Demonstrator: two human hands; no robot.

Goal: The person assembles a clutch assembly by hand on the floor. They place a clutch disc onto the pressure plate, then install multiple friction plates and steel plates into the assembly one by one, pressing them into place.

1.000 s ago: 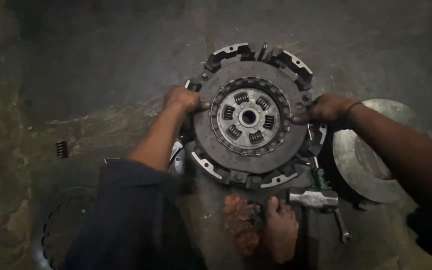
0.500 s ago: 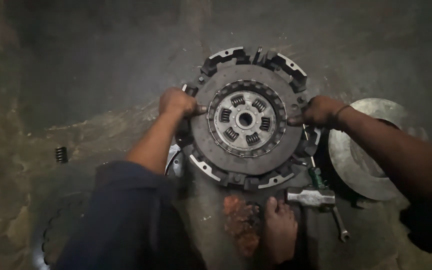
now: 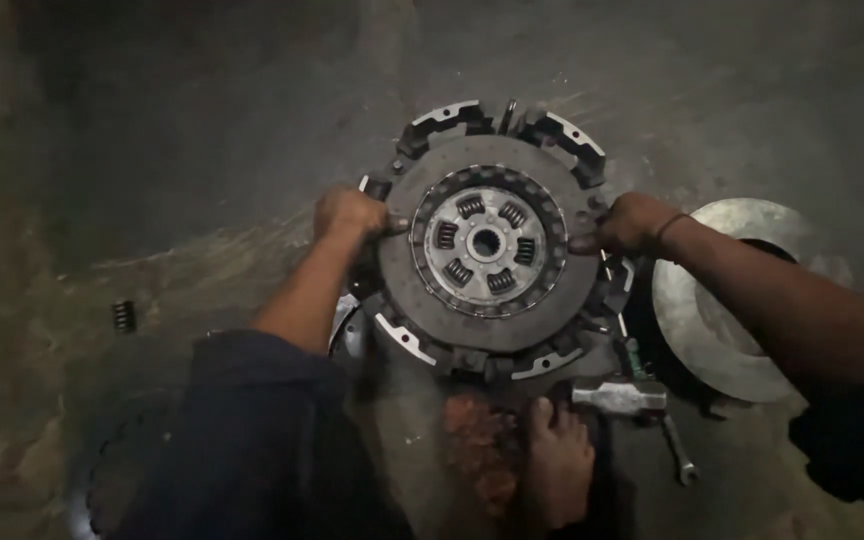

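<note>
A round dark clutch disc (image 3: 487, 245) with a pale metal hub and several small coil springs lies on top of a larger clutch cover (image 3: 562, 135) on the floor. My left hand (image 3: 349, 213) grips the disc's left edge. My right hand (image 3: 628, 222) grips its right edge, opposite the left. Both hands are closed around the rim, fingers tucked at the disc's friction ring. The cover's segmented outer ring shows all around the disc.
A hammer (image 3: 620, 396) and a wrench (image 3: 677, 452) lie near my bare foot (image 3: 554, 462). A shiny round metal plate (image 3: 722, 300) sits at the right. A small spring (image 3: 124, 315) lies at the left. My knee (image 3: 252, 400) is in front; a rusty patch (image 3: 477, 440) marks the floor.
The view has shifted slightly, so the disc sits a little lower and more central. Both hands keep their hold on the disc's edges.
</note>
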